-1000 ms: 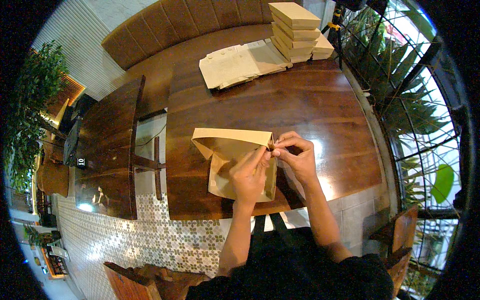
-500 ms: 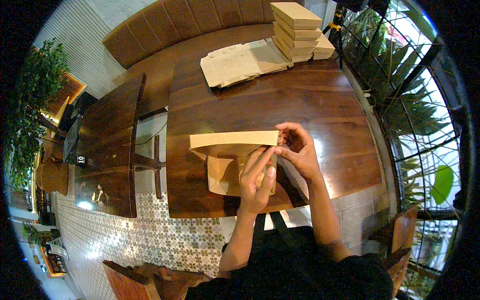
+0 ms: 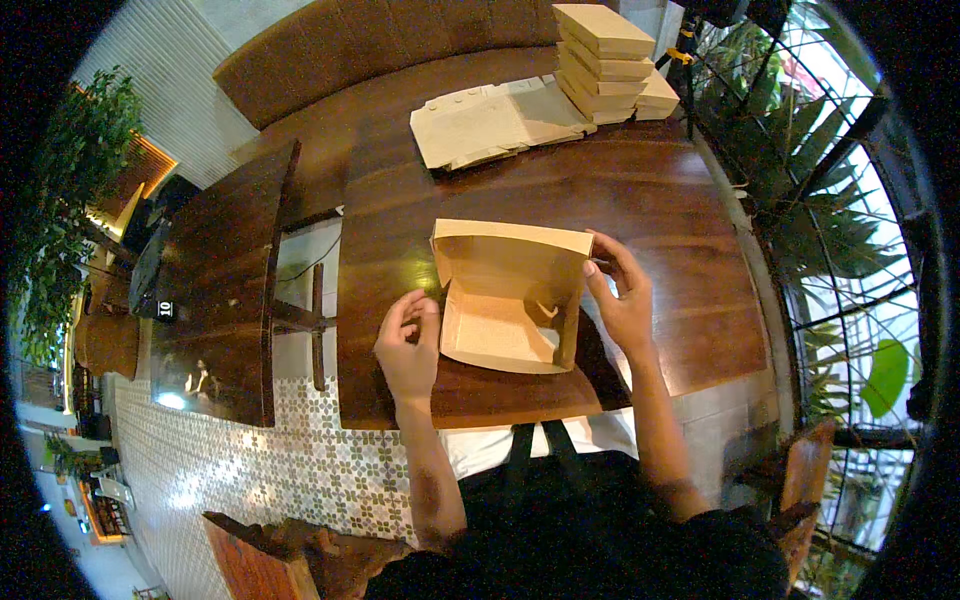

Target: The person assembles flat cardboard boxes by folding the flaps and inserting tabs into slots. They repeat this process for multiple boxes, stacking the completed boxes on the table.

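In front of me on the table stands a brown cardboard box [image 3: 508,362]. Its lid [image 3: 512,236] is raised at the far side, so the bare inside shows. A small curved tab or slot is visible inside, near the right wall. My right hand [image 3: 622,300] pinches the right corner of the lid between thumb and fingers. Beside the box's left wall is my left hand [image 3: 408,345], its fingers loosely curled and holding nothing that I can see.
Flat, unfolded cardboard blanks [image 3: 480,130] lie at the far side of the dark wooden table [image 3: 390,240]. A stack of folded boxes [image 3: 605,70] rises at the far right. A second table [image 3: 215,290] stands to the left, across a gap. A wooden chair [image 3: 260,555] is at lower left.
My left hand has let go of the lid's right corner and moved to the box's left side. The lid has tipped back, exposing the inside. My right hand stays at the right corner.
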Available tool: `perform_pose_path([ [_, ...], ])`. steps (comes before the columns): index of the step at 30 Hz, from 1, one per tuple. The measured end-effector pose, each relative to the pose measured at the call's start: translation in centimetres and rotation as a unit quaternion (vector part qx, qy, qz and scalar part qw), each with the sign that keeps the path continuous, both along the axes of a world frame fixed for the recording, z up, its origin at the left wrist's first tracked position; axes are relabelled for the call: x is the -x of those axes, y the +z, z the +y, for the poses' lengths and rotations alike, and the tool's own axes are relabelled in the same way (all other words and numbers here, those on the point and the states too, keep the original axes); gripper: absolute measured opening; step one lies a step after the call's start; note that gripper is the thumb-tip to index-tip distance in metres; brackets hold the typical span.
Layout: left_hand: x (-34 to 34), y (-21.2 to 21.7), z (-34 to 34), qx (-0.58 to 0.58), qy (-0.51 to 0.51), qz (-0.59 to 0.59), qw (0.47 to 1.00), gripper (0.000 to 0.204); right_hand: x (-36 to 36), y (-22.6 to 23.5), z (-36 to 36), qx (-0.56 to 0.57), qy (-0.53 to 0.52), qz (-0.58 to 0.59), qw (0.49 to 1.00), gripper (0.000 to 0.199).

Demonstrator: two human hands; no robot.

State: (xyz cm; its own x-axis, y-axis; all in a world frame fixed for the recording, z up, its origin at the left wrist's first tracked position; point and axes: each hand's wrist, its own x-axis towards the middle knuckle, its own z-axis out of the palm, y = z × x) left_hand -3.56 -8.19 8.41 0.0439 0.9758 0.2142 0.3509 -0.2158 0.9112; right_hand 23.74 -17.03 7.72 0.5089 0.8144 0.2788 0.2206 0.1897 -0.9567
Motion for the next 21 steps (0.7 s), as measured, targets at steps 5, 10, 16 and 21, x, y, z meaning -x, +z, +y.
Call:
perform_pose_path([
  [5, -1.0, -2.5, 2.5, 0.076, -0.067, 0.049, 0.994, 0.030, 0.2, -0.4, 0.4, -0.008, -0.008, -0.102, 0.995, 0.043],
  [10, -2.0, -3.7, 3.9, -0.044, -0.025, 0.182, 0.982, 0.017, -0.2, -0.4, -0.6, 0.015, -0.002, -0.138, 0.990, 0.052],
  [16, -2.0, -5.3, 3.2, -0.034, 0.021, 0.197, 0.980, 0.017, 0.3, -1.5, -1.2, 0.184, -0.004, -0.148, 0.972, 0.038],
  [21, -2.4, -3.4, 2.9, -0.068, -0.001, 0.203, 0.977, 0.026, 0.9, -1.5, -1.2, 0.206, -0.039, -0.157, 0.965, 0.028],
])
